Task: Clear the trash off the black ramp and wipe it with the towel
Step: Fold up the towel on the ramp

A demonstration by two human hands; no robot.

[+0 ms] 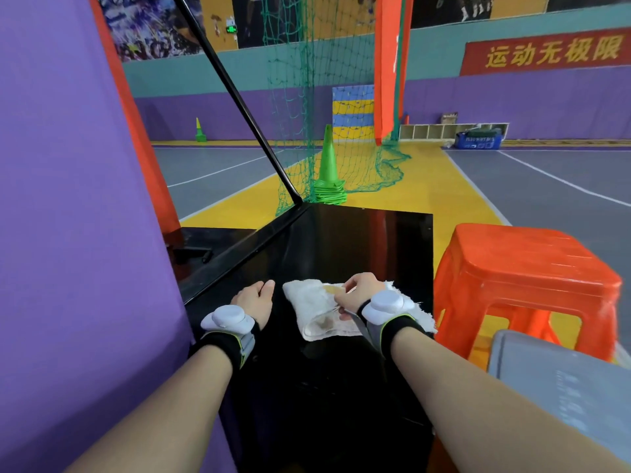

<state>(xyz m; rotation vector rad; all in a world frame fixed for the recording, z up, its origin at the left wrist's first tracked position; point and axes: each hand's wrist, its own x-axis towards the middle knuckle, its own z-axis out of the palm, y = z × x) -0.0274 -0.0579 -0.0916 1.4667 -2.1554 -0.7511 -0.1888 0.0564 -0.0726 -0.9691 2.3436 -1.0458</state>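
My right hand (360,295) pinched the folded white towel (316,314) lying on the black ramp (358,244); my left hand (254,300) rested relaxed beside it, holding nothing. The towel looked soft, light and floppy, so I judged it best gripped bunched at mid-fold.

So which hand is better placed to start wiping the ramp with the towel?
Right. The right hand lies on the towel, fingers curled into its folds. The left hand rests on the bare black ramp beside it, holding nothing.
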